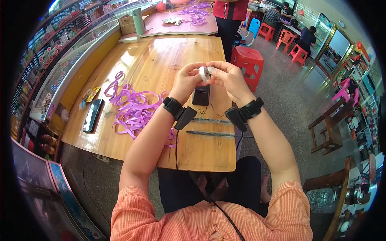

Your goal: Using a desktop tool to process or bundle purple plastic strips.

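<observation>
Above the wooden table point(157, 52), both hands meet around a small white ring that looks like a roll of tape point(204, 74). My left hand point(188, 79) is closed on the roll's left side. My right hand point(230, 80) pinches at its right side, where a small dark part shows; whether a loose end lies between those fingers cannot be made out. Directly below the hands stands a black box-like object point(200, 96), partly covered by them. A tangled heap of purple ribbon point(134, 106) lies left of my left forearm, which covers part of it.
A black phone point(93, 115) and a small yellow packet point(93, 94) lie at the table's left. Two dark strips point(211, 134) run across its near right. Beyond are a green bottle point(138, 22), a standing person point(230, 16) and a red stool point(248, 60). Black cables hang from both wrist devices.
</observation>
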Tool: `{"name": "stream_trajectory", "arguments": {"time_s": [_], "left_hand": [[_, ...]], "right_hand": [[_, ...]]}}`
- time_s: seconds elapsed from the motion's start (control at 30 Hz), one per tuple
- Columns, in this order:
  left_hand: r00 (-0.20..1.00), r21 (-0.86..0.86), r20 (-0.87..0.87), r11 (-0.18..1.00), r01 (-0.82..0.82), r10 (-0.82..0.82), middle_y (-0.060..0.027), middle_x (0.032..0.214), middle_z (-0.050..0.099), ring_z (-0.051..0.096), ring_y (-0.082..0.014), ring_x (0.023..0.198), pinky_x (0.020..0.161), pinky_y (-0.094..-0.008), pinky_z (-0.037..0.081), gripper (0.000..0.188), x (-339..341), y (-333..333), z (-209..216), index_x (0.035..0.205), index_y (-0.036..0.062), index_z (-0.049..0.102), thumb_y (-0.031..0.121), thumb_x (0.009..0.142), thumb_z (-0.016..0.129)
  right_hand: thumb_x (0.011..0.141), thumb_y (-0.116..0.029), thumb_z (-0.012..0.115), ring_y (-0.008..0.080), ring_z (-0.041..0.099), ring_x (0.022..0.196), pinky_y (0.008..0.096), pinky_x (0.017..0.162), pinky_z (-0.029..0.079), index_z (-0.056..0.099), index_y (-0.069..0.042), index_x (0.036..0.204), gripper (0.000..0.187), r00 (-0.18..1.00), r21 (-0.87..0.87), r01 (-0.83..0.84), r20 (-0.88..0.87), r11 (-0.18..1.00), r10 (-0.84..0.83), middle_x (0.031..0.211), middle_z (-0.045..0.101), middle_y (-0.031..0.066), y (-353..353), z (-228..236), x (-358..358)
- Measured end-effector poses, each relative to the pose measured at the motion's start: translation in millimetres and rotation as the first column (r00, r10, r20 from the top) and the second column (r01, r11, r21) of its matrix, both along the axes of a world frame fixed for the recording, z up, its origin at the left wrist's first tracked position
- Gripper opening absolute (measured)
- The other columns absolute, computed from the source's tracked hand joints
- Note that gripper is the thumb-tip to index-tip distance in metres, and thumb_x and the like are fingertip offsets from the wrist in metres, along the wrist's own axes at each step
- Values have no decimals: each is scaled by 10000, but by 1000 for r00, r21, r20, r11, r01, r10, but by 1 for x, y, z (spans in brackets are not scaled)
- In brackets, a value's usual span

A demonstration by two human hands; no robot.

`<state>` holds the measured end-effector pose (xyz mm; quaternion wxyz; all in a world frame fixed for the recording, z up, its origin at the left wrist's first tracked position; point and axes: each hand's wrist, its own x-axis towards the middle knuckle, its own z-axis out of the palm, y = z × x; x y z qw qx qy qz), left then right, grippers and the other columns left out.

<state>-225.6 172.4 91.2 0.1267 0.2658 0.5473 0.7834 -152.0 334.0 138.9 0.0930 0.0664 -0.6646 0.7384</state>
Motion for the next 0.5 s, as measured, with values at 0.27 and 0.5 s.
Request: {"name": "stream_trajectory", "arguments": {"time_s": [0.27,0.5], "left_hand": [[961,205,221,972,119,-164,-93,1142,668,683,-167,1010,900,-292,577,425,4,-12,12,1357,-13,561,246,1022,590],[993,89,114,996,0,-10,-76,1187,653,664,-140,1027,914,-277,559,484,10,-7,9,1403,2,537,250,1002,646]], "right_hand": [[932,-74,679,133,670,926,251,801,533,716,12,1145,233,997,50,35,-63,998,-32,1041,718,93,-6,-10,-14],[916,-49,683,150,684,959,272,851,528,715,34,1142,243,974,188,112,-217,976,-69,1042,739,100,3,-20,-19]]}}
